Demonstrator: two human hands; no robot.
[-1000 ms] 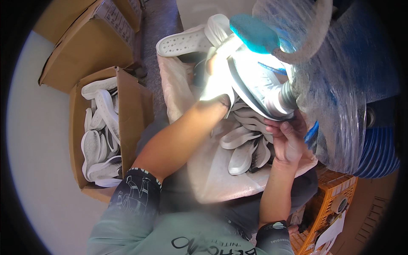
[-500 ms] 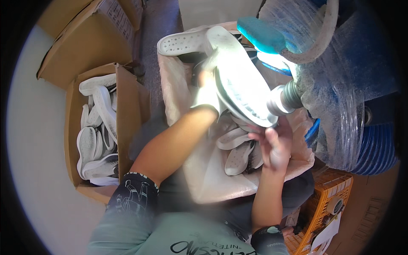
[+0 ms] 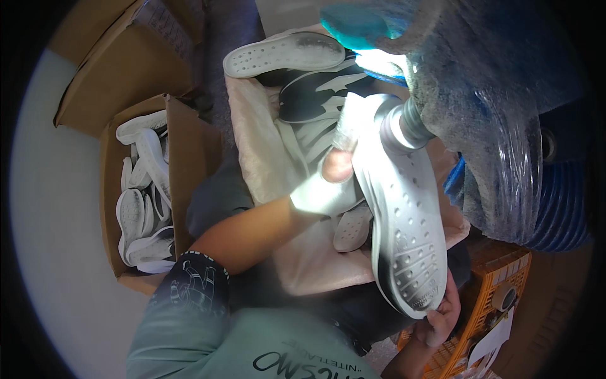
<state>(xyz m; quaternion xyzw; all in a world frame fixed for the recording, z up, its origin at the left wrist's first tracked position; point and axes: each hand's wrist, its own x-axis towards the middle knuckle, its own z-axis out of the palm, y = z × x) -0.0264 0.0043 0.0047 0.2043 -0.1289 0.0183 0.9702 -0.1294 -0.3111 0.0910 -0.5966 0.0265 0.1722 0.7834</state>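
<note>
A white shoe sole (image 3: pixel 407 218) with rows of small holes and black trim along its lower rim is held slanting between my two hands. My left hand (image 3: pixel 329 181), in a white covering that leaves the thumb bare, grips its upper left edge; the other fingers are hidden. At the sole's near end, my right hand (image 3: pixel 443 318) pinches the tip between thumb and fingers. A round metal machine head (image 3: pixel 404 128) overlaps the sole's upper part; whether they touch I cannot tell. Below lies a pink-lined bin (image 3: pixel 303 268) with more soles, including a white sole (image 3: pixel 284 54) across its far edge.
On the left stands a cardboard box (image 3: pixel 197 142) of white soles. A dusty, plastic-wrapped machine (image 3: pixel 486 126) fills the right, with a bright lamp (image 3: pixel 379 63) and a blue ribbed hose (image 3: pixel 558 215). An orange crate (image 3: pixel 505 271) stands at the lower right.
The sole has swung toward me, its near end now lower and its holed face showing. My right hand has moved down and closed on the tip; my left has moved slightly right and down.
</note>
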